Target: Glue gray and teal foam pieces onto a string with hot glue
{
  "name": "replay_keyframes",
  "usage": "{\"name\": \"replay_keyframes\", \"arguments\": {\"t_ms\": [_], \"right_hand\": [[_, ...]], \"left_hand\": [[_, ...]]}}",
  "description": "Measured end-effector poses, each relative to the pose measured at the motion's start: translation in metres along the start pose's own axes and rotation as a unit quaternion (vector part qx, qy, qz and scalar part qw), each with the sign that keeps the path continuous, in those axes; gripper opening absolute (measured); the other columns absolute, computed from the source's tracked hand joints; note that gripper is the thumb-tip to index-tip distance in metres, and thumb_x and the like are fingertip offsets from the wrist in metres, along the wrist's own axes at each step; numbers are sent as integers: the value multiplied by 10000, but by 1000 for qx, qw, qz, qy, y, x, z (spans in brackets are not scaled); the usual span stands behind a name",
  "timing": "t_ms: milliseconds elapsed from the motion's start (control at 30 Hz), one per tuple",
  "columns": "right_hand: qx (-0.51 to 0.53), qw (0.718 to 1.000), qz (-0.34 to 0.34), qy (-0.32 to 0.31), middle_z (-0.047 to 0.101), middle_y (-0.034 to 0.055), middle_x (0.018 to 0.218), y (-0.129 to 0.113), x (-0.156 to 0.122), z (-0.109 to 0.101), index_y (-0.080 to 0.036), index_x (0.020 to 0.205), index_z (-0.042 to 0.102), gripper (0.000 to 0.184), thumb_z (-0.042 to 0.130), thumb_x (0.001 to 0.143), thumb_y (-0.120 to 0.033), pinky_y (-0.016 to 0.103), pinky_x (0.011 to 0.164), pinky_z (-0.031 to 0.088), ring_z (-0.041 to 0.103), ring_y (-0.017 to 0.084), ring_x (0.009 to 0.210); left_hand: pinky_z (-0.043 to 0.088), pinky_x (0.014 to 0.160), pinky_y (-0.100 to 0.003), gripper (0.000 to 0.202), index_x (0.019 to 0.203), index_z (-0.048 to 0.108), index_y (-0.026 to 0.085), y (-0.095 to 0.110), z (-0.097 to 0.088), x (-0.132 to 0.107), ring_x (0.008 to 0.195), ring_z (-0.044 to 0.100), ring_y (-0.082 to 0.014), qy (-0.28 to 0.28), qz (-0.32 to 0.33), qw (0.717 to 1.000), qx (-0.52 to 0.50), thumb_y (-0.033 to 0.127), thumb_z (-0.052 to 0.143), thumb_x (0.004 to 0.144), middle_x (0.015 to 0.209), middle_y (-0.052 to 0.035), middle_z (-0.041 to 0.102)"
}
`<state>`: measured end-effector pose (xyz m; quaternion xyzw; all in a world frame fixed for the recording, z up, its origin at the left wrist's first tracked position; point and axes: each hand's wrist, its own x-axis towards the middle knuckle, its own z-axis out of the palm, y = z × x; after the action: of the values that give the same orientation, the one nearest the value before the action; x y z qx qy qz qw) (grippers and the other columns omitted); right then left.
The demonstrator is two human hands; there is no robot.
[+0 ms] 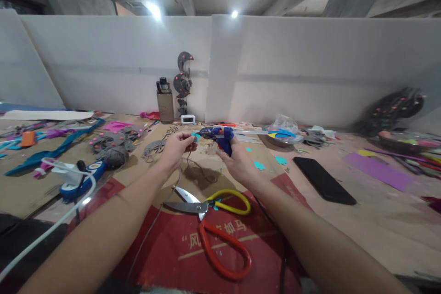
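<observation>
My right hand (237, 158) is closed around a blue glue gun (220, 138), held above the table with its nozzle pointing left. My left hand (175, 147) pinches a small teal cutout (195, 137) right at the nozzle tip. Both arms reach forward over a red printed sheet (179, 243). On that sheet, below my hands, lie large scissors (213, 225) with one yellow and one red handle loop. Two more teal cutouts (259, 165) rest on the table just right of my right hand.
A black phone (324, 180) lies to the right, a purple foam strip (379, 170) beyond it. Foam shapes and a grey felt piece (113, 144) clutter the left, with a blue-white device (74, 179) and white cable. A bottle (165, 101) stands by the white wall.
</observation>
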<state>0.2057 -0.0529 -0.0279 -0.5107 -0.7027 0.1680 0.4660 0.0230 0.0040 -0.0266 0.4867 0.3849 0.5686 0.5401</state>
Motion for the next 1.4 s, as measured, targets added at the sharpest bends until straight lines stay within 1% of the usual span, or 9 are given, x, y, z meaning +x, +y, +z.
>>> {"name": "replay_keyframes", "arguments": {"t_ms": [400,567,700,833,933,1067,1167,1300,1400], "right_hand": [[8,1000,12,-7,618,83,1031,-2,-1,-1,-186,1162,492,366,506,817,-306,349,816,428,557,194,876],[12,1000,-1,-4,623,84,1038,-1,0,-1,-192,1172,493,375,510,815,-308,359,832,425,558,200,895],[3,1000,1,-2,626,81,1016,0,0,-1,-195,1162,503,366,503,817,-314,361,811,431,561,200,864],[1,1000,3,3,624,78,1012,0,0,-1,-203,1170,500,374,504,813,-315,352,798,432,560,199,854],[0,1000,8,5,625,71,971,-1,-1,-1,-207,1161,507,361,496,812,-299,345,766,436,556,193,808],[2,1000,10,5,620,76,995,-2,-1,-2,-205,1164,501,368,499,807,-295,351,782,438,555,197,834],[-4,1000,17,4,622,75,972,0,0,-1,-206,1167,496,370,493,811,-307,359,770,442,557,197,810],[6,1000,-13,20,616,80,1002,2,0,-2,-203,1169,493,377,502,809,-313,356,793,438,561,201,853],[12,999,-14,29,618,82,1023,5,0,-2,-193,1141,510,362,512,805,-328,351,804,439,562,201,879]], "left_hand": [[492,574,-263,362,730,591,120,2,1,0,533,576,-101,-1,1,1000,7,331,797,520,617,-7,614],[487,569,-263,361,730,590,117,3,2,-1,528,571,-100,-2,2,1000,8,331,792,521,610,-12,615],[488,569,-269,351,727,589,116,3,2,-1,524,573,-104,2,1,1000,5,317,792,523,603,-12,614],[493,575,-271,356,734,600,120,2,1,0,533,578,-104,-6,6,1000,-3,327,797,523,625,-14,621],[493,575,-268,366,732,605,122,1,1,0,539,580,-104,-9,7,1000,-3,339,803,514,631,-16,625],[495,577,-269,374,745,612,125,1,0,1,535,575,-101,-12,7,1000,0,349,803,514,637,-11,623],[495,575,-267,363,745,612,128,0,-1,1,539,576,-102,-16,9,1000,1,344,800,521,635,-8,622],[500,575,-263,349,742,607,132,-1,-2,2,539,576,-100,-18,12,1000,1,331,798,528,640,-5,621],[505,578,-256,339,740,600,129,0,-1,1,552,582,-99,-27,5,1000,9,317,797,538,641,-4,613]]}}
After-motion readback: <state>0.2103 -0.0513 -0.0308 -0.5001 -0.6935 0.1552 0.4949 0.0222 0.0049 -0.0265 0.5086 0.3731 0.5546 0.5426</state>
